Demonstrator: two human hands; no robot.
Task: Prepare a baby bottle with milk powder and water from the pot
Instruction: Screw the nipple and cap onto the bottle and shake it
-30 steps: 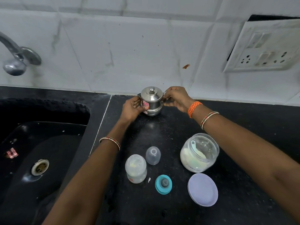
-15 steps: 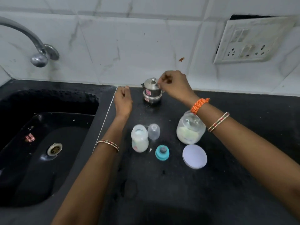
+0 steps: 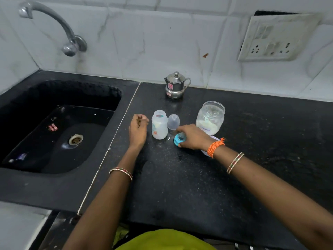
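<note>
An open baby bottle (image 3: pixel 159 125) stands on the black counter (image 3: pixel 180 177), with its clear cap (image 3: pixel 173 122) just to its right. My right hand (image 3: pixel 193 136) grips the blue teat ring (image 3: pixel 178 139), which rests on the counter. My left hand (image 3: pixel 137 129) hovers left of the bottle, fingers loosely curled, holding nothing. A lidded steel pot (image 3: pixel 175 85) stands by the back wall. An open jar of milk powder (image 3: pixel 210 117) with a scoop inside sits to the right. Its lid (image 3: pixel 205 151) is mostly hidden under my right wrist.
A black sink (image 3: pixel 59 130) with a drain fills the left side, under a steel tap (image 3: pixel 70 44). A wall socket plate (image 3: pixel 275 38) is at the upper right. The counter's front edge runs near my body.
Both hands left the pot and came back toward me. The right hand has closed on the teat ring; the left now hovers beside the bottle. The camera pulled back.
</note>
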